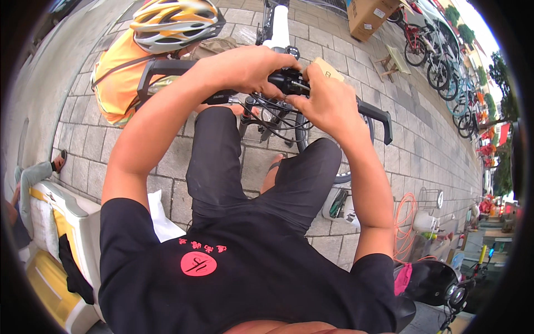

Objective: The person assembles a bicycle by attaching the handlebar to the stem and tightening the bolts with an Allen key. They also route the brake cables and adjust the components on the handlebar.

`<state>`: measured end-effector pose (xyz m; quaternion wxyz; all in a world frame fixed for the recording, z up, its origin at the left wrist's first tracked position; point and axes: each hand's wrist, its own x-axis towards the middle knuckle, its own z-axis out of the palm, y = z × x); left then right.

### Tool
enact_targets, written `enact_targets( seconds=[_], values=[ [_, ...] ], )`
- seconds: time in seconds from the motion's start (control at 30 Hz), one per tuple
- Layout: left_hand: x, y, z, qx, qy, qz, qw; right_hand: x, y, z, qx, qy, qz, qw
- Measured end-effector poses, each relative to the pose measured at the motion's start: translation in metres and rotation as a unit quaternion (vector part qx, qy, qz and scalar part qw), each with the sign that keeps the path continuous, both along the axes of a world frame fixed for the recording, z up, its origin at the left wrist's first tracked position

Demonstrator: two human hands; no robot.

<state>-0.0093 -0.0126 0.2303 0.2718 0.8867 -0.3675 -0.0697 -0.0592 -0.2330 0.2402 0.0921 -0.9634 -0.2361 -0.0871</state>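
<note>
A black bicycle handlebar [177, 67] with bent bar ends spans the space before me, above my knees. At its middle sits a black clamp [286, 82]. My left hand [250, 69] is closed on the bar just left of this clamp, thumb and fingers bent around it. My right hand [329, 103] grips at the clamp's right side, fingertips curled in. A small tan card-like piece [329, 69] shows behind the right fingers; whether they hold it I cannot tell. Black cables [278, 107] loop below the clamp. The white frame tube [280, 26] runs away from me.
A person in an orange vest and yellow-white helmet [173, 25] is close on the left. A cardboard box [370, 18] and a small stool [394, 60] stand ahead right, near parked bicycles [439, 75]. An orange hose [407, 214] lies at right; a yellow-white scooter [61, 267] is behind left.
</note>
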Motion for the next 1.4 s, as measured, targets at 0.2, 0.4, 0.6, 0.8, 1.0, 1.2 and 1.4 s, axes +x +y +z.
enact_targets(
  seconds=[0.2, 0.4, 0.6, 0.8, 1.0, 1.2, 1.4],
  values=[
    [-0.003, -0.003, 0.001, 0.009, -0.063, -0.002, 0.998, -0.023, -0.017, 0.025, 0.198, 0.114, -0.046, 0.972],
    [0.0, 0.0, -0.001, -0.002, -0.03, -0.011, 0.999, -0.107, -0.051, -0.046, 0.42, 0.33, -0.123, 0.836],
    [0.009, 0.001, 0.001, -0.018, 0.001, -0.034, 0.999, -0.191, -0.057, -0.185, 0.527, 0.527, -0.251, 0.618],
    [0.003, -0.005, 0.011, 0.013, 0.062, 0.002, 0.998, -0.204, -0.047, -0.159, 0.533, 0.526, -0.157, 0.644],
    [0.008, -0.006, 0.006, -0.014, 0.073, 0.001, 0.997, -0.162, -0.021, -0.105, 0.67, 0.476, -0.067, 0.566],
    [0.002, -0.014, 0.018, -0.013, 0.147, 0.014, 0.989, -0.122, 0.0, -0.1, 0.723, 0.252, -0.06, 0.641],
    [0.006, -0.006, 0.014, 0.009, 0.138, 0.009, 0.99, -0.077, -0.039, -0.116, 0.641, 0.282, -0.063, 0.711]
  ],
)
